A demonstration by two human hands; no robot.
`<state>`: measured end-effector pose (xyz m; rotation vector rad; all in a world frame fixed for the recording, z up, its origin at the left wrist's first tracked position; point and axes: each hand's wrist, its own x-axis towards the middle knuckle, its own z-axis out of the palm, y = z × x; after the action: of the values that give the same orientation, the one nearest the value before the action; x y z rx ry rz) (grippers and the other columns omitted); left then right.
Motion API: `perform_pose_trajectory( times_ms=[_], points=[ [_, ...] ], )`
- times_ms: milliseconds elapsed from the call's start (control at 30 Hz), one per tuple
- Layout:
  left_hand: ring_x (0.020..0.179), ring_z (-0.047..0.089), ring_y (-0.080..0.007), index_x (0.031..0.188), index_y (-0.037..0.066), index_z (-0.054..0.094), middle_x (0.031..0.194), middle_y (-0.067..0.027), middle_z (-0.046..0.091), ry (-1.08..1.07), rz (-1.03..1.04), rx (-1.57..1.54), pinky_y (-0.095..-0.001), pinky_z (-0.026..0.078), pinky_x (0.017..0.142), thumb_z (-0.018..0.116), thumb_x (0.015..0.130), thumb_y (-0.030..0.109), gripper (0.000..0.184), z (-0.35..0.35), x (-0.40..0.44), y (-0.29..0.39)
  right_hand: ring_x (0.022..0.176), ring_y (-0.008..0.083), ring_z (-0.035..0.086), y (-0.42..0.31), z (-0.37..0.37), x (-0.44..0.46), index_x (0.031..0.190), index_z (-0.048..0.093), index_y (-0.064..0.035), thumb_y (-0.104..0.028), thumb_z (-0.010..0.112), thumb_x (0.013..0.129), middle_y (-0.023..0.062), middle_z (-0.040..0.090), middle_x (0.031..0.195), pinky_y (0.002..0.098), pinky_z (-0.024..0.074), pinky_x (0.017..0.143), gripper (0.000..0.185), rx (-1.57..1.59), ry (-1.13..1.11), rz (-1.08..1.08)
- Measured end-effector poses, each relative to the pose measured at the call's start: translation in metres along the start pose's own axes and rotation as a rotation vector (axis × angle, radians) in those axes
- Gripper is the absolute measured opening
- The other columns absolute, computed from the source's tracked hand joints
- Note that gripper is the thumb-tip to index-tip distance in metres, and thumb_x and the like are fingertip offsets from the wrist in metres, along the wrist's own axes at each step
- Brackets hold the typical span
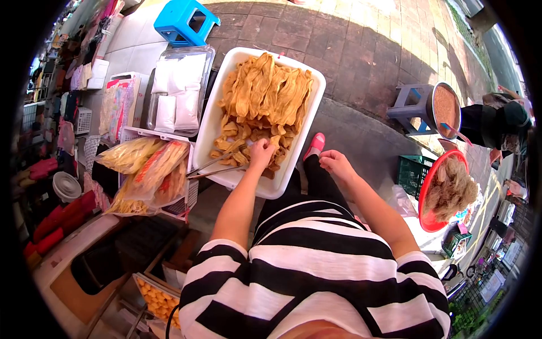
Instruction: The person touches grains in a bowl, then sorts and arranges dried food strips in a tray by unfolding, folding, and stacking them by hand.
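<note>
A white tub (240,55) holds golden-brown, wrinkled strips that look like fried tofu skin (268,93). Long ones are lined up at the far end, and shorter curled bits lie loose at the near end. My left hand (262,153) is over the near end with its fingers pinched on a short brown strip (275,140). Metal tongs (210,165) rest across the tub's left rim, their tips among the bits. Outside the tub, my right hand (337,164) hangs above my leg, fingers curled in and nothing visible in them.
A lidded clear box (209,56) with white packets and a crate of bagged yellow sticks (149,172) stand left. Behind is a blue stool (183,22). On the right are a red basin (427,186) of brown fibrous stuff, a green crate (415,169) and a person (497,124).
</note>
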<state>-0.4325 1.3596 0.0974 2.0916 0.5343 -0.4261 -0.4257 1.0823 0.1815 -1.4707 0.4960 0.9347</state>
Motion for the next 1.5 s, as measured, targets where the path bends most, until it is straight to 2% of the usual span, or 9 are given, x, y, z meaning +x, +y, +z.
perform_pose_trajectory(
  times_ms=[133,267,533,733,900,1000,1133,1300,1500],
  points=[
    [0.075,0.058,-0.0194,0.088,0.004,0.054,0.086,-0.0039,0.057,-0.147,-0.09,-0.961,-0.0302,0.049,0.069,0.048,0.079,0.014,0.014,-0.05,-0.046,0.031,0.081,0.012,0.054,-0.022,0.026,0.001,0.108,0.055,-0.0031,-0.015,0.058,0.082,0.0027,0.058,0.088,0.0239,0.0431,0.067,0.028,-0.065,-0.076,-0.043],
    [0.103,0.054,-0.0207,0.108,0.005,0.05,0.109,-0.0069,0.056,-0.349,-0.134,-1.538,-0.0367,0.042,0.091,0.045,0.085,0.015,0.025,-0.075,-0.078,0.079,0.094,0.0121,0.05,-0.06,0.073,-0.011,0.128,0.039,-0.0031,-0.011,0.06,0.081,0.0046,0.049,0.107,0.0242,0.0424,0.08,0.053,-0.038,-0.303,-0.159],
    [0.097,0.055,-0.0222,0.121,0.004,0.047,0.114,-0.0095,0.056,-0.453,-0.21,-1.818,-0.0404,0.042,0.091,0.035,0.092,0.029,0.04,-0.089,-0.085,0.114,0.099,0.0134,0.047,-0.123,0.088,-0.051,0.138,0.026,-0.0079,0.003,0.06,0.072,0.0056,0.044,0.113,0.0268,0.0386,0.091,0.076,-0.204,-0.393,-0.682],
    [0.089,0.056,-0.0189,0.115,0.003,0.05,0.106,-0.0092,0.058,-0.549,-0.1,-1.683,-0.0364,0.046,0.083,0.048,0.089,0.018,0.031,-0.095,-0.087,0.114,0.091,0.0099,0.055,-0.131,0.064,-0.048,0.123,0.045,0.0013,-0.007,0.064,0.081,0.0054,0.058,0.101,0.0243,0.044,0.081,0.047,0.209,-0.393,-0.331],
    [0.062,0.048,-0.0081,0.087,0.002,0.057,0.07,0.0001,0.054,-0.217,0.066,-0.491,-0.0224,0.042,0.058,0.069,0.074,0.008,0.019,-0.079,-0.079,0.092,0.076,0.0113,0.059,-0.138,0.051,-0.042,0.096,0.063,0.0004,-0.005,0.064,0.077,0.006,0.064,0.084,0.0258,0.048,0.07,0.02,-0.245,-0.276,-0.405],
    [0.057,0.052,-0.013,0.076,0.002,0.055,0.062,-0.0037,0.054,0.058,0.173,-0.044,-0.029,0.042,0.052,0.073,0.07,0.016,0.024,-0.048,-0.054,0.053,0.072,0.0169,0.061,-0.124,0.073,-0.04,0.087,0.064,0.0007,-0.003,0.063,0.073,0.0115,0.064,0.077,0.0269,0.0483,0.068,0.014,-0.572,-0.302,-0.672],
    [0.054,0.049,-0.0114,0.07,0.002,0.051,0.058,-0.0022,0.05,0.102,0.102,-0.194,-0.0289,0.037,0.048,0.074,0.068,0.014,0.026,-0.045,-0.054,0.057,0.073,0.0116,0.061,-0.14,0.073,-0.017,0.09,0.064,-0.0009,-0.002,0.062,0.075,0.0055,0.065,0.078,0.0254,0.0489,0.067,0.016,-0.374,-0.285,-0.437],
    [0.079,0.056,-0.0083,0.108,0.0,0.054,0.091,-0.0016,0.059,-0.329,-0.064,-0.986,-0.0203,0.046,0.074,0.067,0.077,0.003,0.034,-0.099,-0.054,0.089,0.071,0.0126,0.062,-0.204,0.055,0.056,0.092,0.061,-0.0002,-0.005,0.066,0.071,0.0071,0.064,0.079,0.0252,0.049,0.066,0.021,-0.399,-0.117,-0.605],
    [0.09,0.057,-0.0133,0.113,-0.003,0.052,0.102,-0.0083,0.058,0.145,0.056,-0.878,-0.0247,0.045,0.08,0.061,0.076,-0.002,0.038,-0.096,0.021,0.08,0.085,0.0258,0.062,-0.257,0.086,0.12,0.102,0.06,-0.003,-0.014,0.067,0.07,0.0148,0.064,0.089,0.0335,0.0475,0.078,0.034,-0.664,0.179,-0.808]
  ],
)
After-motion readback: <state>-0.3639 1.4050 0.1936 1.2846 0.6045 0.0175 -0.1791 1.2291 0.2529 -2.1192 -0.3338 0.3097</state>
